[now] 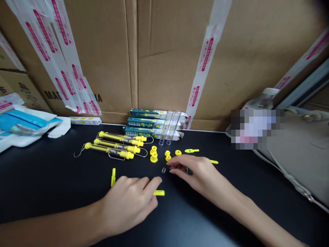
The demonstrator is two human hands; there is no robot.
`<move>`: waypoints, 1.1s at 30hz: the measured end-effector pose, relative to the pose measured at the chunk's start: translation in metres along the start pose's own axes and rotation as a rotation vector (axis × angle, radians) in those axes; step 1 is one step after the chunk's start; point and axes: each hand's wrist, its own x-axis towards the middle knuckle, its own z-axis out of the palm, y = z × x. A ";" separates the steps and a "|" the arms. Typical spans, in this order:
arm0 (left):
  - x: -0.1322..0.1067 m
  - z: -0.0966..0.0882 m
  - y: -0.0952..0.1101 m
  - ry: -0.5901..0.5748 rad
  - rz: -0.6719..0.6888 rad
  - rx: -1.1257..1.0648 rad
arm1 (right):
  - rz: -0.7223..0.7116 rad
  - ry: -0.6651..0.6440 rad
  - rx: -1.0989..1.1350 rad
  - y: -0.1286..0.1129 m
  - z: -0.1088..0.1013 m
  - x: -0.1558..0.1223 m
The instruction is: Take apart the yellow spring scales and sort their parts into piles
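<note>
My left hand (131, 200) rests on the black table (51, 185), its fingers curled round a small yellow plastic piece (159, 192) whose end sticks out by the fingertips. My right hand (194, 169) reaches in from the right, fingers bent down onto a small metal spring (163, 170) and tiny parts that lie under the fingertips. Another yellow strip (113, 177) lies just left of my left hand.
Three yellow spring scales with hooks (113, 146) lie behind the hands, beside small yellow caps (153, 155) and two clear tubes (169, 132) leaning on teal boxes (151, 123). Taped cardboard boxes (164, 55) form a wall behind. A grey bag (303, 151) and water bottle (262, 99) sit right.
</note>
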 end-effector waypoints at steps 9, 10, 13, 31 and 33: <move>-0.001 0.002 0.000 0.017 0.006 0.023 | -0.035 0.021 -0.024 0.003 0.011 0.000; 0.000 0.002 0.000 0.012 0.005 0.029 | -0.021 0.025 -0.021 0.003 0.013 0.000; 0.000 0.001 0.001 -0.019 -0.008 0.063 | 0.023 0.038 -0.002 0.003 0.018 0.000; -0.001 0.002 0.001 0.088 0.005 0.166 | 0.016 0.084 0.080 -0.002 0.019 0.004; -0.001 0.001 0.001 0.084 0.026 0.167 | 0.008 0.092 0.050 0.000 0.005 0.003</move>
